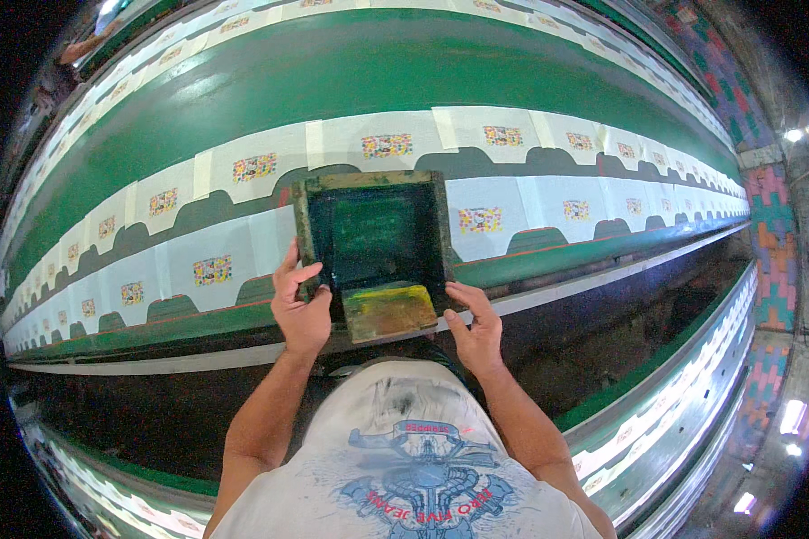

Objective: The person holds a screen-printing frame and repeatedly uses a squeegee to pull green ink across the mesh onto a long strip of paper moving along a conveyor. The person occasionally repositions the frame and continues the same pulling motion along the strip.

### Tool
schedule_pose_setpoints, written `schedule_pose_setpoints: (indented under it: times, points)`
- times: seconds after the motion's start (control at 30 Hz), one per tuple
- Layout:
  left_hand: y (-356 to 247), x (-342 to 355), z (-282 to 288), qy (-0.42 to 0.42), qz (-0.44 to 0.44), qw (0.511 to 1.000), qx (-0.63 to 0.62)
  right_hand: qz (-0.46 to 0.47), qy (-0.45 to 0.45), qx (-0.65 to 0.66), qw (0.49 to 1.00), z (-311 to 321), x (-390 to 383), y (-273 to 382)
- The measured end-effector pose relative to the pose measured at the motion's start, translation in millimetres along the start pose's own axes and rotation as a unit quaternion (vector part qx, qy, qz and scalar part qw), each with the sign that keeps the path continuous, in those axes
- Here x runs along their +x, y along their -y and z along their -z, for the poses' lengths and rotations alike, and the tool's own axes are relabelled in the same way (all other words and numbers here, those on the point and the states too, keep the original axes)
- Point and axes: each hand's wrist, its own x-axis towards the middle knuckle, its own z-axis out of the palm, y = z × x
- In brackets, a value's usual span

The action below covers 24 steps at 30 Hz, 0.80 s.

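A dark wooden screen-printing frame point(311, 216) lies over the near edge of the long green table, right in front of me. Its mesh point(379, 225) looks dark green. A stained yellow-brown squeegee block point(391, 314) rests at the frame's near end. My left hand point(302, 305) grips the left side of the frame, thumb over the rim. On the opposite side, my right hand point(476, 328) holds the near right corner. Beneath and beside the frame are white cloth pieces point(530, 199) with small multicoloured prints; whatever is directly under it is hidden.
The green table point(333, 67) curves across the view, with rows of printed white pieces point(255, 168) along it. A pale rail point(171, 364) runs along its near side. Another table with white pieces point(643, 436) stands at lower right. Patterned paving point(768, 234) borders the right.
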Motion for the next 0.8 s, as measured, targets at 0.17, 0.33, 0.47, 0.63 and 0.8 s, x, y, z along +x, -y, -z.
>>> schedule_pose_setpoints:
  times: [0.17, 0.33, 0.47, 0.63, 0.8]
  points:
    - [-8.0, -15.9, -91.5, -0.006, 0.005, 1.000, 0.013, 0.005, -0.037, 0.011, 0.999, 71.0, 11.3, -42.2]
    - [4.1, -33.4, -173.1, -0.006, 0.011, 0.999, -0.031, 0.037, -0.035, 0.003, 0.999, 143.7, 24.8, -80.4]
    - [7.6, -42.5, -200.6, -0.006, 0.037, 0.998, -0.049, 0.025, -0.006, 0.041, 0.999, 180.6, 29.9, -104.9]
    - [0.4, -40.3, -208.0, -0.005, 0.061, 0.997, -0.050, 0.041, 0.018, 0.048, 0.998, 196.7, 31.7, -106.3]
    - [13.8, -38.3, -208.4, -0.018, 0.062, 0.992, -0.104, 0.059, 0.000, 0.052, 0.997, 193.2, 29.4, -108.2]
